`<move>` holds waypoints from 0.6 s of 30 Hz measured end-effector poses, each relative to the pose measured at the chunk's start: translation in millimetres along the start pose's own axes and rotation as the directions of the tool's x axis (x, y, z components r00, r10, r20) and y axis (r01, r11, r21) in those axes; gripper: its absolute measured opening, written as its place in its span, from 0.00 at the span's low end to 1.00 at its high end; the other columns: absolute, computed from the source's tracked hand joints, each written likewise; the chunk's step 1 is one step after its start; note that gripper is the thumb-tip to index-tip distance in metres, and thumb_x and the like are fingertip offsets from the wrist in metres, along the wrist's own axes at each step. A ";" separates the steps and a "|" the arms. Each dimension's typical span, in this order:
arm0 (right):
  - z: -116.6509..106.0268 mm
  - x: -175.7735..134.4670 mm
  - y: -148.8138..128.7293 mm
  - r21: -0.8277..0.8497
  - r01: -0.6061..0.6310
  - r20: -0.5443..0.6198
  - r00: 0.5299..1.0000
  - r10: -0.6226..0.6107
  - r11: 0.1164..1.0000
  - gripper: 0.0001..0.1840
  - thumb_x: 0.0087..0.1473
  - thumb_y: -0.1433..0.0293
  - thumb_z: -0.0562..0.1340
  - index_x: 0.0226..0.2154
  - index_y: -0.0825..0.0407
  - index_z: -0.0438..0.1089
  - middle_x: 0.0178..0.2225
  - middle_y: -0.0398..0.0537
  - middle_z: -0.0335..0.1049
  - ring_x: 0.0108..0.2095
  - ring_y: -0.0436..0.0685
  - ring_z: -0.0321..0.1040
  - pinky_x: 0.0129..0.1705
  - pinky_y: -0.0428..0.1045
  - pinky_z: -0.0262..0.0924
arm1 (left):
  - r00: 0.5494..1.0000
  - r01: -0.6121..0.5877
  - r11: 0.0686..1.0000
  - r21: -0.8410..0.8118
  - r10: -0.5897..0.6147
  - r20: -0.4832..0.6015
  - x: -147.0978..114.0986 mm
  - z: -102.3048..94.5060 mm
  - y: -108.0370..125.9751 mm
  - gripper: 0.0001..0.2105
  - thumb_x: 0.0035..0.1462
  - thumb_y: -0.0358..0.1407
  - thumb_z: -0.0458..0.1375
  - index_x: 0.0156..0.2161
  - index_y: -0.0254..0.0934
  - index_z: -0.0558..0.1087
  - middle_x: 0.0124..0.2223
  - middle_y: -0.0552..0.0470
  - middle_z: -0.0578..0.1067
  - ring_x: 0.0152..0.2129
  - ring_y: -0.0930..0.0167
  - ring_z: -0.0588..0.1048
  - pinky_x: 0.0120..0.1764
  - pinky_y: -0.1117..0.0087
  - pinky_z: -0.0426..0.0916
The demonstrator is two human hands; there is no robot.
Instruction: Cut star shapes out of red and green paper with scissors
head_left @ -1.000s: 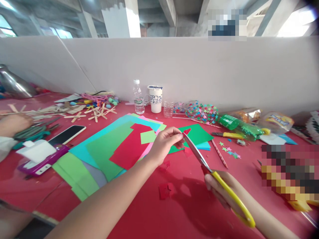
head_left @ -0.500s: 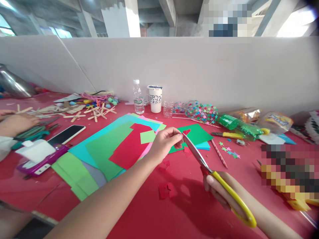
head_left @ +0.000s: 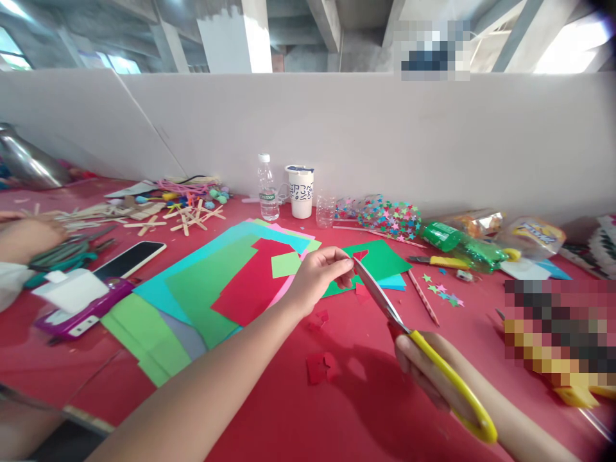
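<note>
My left hand (head_left: pixel 323 274) pinches a small piece of red paper (head_left: pixel 360 255) between thumb and fingertips. In my right hand (head_left: pixel 426 366) are yellow-handled scissors (head_left: pixel 450 378), their blades pointing up and left, with the tips at the red piece. The blades look nearly together; whether they bite the paper I cannot tell. Behind the fingertips lies a green sheet (head_left: pixel 387 260). Red paper scraps (head_left: pixel 319 368) lie on the table below my left hand. A larger red sheet (head_left: pixel 253 282) and a small light green piece (head_left: pixel 285 265) rest on stacked coloured paper to the left.
On the red table (head_left: pixel 269 410) stand a water bottle (head_left: pixel 268 189) and a white cup (head_left: pixel 301 192). A phone (head_left: pixel 129 259) and purple power strip (head_left: pixel 86 308) lie left, near another person's hand (head_left: pixel 31 237). A utility knife (head_left: pixel 443 261), pencil (head_left: pixel 423 296) and star cutouts (head_left: pixel 445 294) lie right.
My hands, the red piece and the scissors hold almost the same position. At the far left, the other person's hand has shifted slightly.
</note>
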State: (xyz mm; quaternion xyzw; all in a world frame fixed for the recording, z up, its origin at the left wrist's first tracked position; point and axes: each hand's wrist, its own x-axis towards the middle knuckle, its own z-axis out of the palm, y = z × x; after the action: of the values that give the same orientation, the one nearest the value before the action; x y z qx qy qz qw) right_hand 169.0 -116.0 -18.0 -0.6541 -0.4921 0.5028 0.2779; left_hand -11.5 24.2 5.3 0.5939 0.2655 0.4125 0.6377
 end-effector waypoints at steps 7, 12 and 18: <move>1.1 -0.1 0.2 0.008 0.031 0.002 1.000 -0.031 0.999 0.33 0.47 0.36 0.50 0.21 0.50 0.58 0.10 0.31 0.47 0.10 0.43 0.42 0.14 0.42 0.40 | 1.000 0.027 0.995 -0.100 -0.027 0.009 -2.0 3.6 -0.9 0.05 0.52 0.34 0.58 0.29 0.34 0.72 0.25 0.54 0.73 0.20 0.76 0.71 0.27 0.73 0.65; -1.1 -1.4 0.1 0.009 0.069 0.017 0.997 -0.069 0.998 0.32 0.48 0.38 0.50 0.21 0.50 0.58 0.09 0.31 0.46 0.10 0.43 0.42 0.15 0.42 0.40 | 1.000 0.025 0.995 -0.097 -0.026 -0.008 -1.4 2.3 -1.0 0.05 0.51 0.35 0.59 0.28 0.35 0.70 0.24 0.55 0.73 0.20 0.76 0.71 0.27 0.73 0.64; -2.1 -0.4 -3.6 -0.009 0.055 0.005 0.998 -0.055 0.998 0.32 0.48 0.39 0.51 0.19 0.50 0.58 0.10 0.32 0.47 0.11 0.43 0.43 0.15 0.42 0.41 | 1.000 0.017 0.998 -0.060 -0.018 -0.008 -0.8 -0.4 0.5 0.05 0.51 0.35 0.59 0.28 0.35 0.70 0.22 0.56 0.72 0.19 0.76 0.70 0.25 0.74 0.63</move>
State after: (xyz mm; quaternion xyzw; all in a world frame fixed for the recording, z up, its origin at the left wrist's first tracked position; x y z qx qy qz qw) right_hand 169.7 -114.8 -14.1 -0.6404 -0.5129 0.4942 0.2873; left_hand -12.4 23.7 5.6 0.5704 0.2609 0.4173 0.6576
